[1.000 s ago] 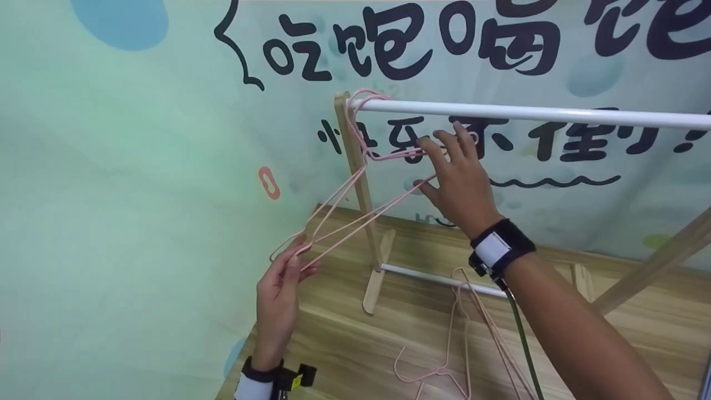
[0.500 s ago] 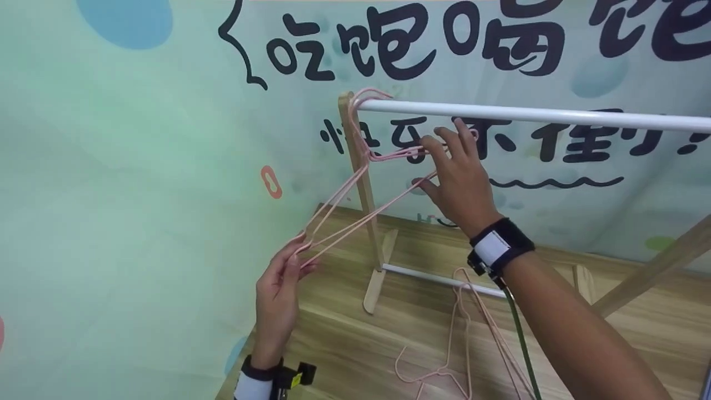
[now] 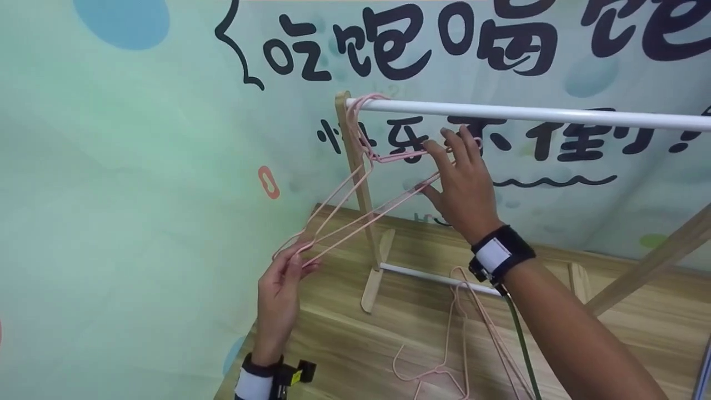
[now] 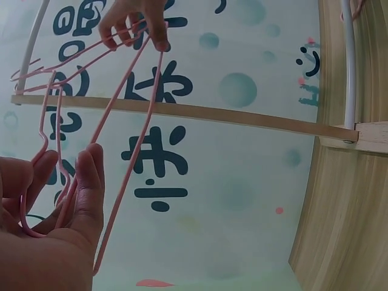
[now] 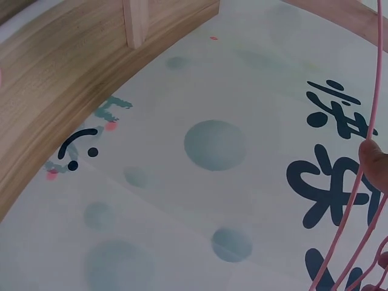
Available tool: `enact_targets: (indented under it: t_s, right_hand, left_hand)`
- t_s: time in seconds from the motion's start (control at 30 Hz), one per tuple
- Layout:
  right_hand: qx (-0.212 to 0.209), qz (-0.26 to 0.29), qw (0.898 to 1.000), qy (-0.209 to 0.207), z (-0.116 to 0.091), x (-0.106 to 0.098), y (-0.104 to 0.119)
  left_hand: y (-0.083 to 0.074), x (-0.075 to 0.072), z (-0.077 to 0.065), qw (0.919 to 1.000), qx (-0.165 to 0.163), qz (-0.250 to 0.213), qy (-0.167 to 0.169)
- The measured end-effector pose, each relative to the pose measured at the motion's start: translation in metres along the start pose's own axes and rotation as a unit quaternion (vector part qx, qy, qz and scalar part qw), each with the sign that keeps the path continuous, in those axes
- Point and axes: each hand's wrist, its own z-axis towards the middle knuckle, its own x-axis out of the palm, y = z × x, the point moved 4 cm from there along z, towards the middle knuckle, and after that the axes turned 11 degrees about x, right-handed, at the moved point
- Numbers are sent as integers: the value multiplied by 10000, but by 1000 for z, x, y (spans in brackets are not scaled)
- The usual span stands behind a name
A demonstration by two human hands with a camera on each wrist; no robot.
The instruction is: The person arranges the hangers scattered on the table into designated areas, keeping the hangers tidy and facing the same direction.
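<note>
Two pink clothes hangers [image 3: 366, 223] hang together by their hooks at the left end of a white rail [image 3: 500, 111]. My left hand [image 3: 279, 291] grips their near left corners, the wires running between thumb and fingers in the left wrist view. At their other end my right hand [image 3: 465, 191] holds them, fingertips over the upper arms and thumb at the lower bars. In the right wrist view, only the right thumb [image 5: 374, 165] and some fingertips show at the edge, beside pink wire [image 5: 376, 91].
The rail belongs to a rack with wooden posts [image 3: 364, 194] and a lower white bar [image 3: 416, 274]. More pink hangers [image 3: 449, 333] lie on the wooden tabletop [image 3: 333, 355], some leaning on that bar. A lettered backdrop [image 3: 166, 194] stands behind and at left.
My right hand has shifted slightly right and down with the hangers' right ends. The hooks now sit a little lower on the rail. My left hand keeps its grip, nearly still.
</note>
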Motion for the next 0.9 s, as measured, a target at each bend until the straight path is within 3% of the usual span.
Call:
enact_targets:
  t_s: [0.27,0.47,0.9]
  right_hand:
    - [248,-43,9993,-287,-9,1,-7]
    - [333,-72,9990,-280,-12,4,-10]
    - [415,-119,9988,-235,-12,5,-12]
  left_hand:
    - [7,-1,3,10000,-67,-67,17]
    - [12,-3,4,9995,-14,-207,-220]
    - [17,-14,-1,9971,-222,-365,-637]
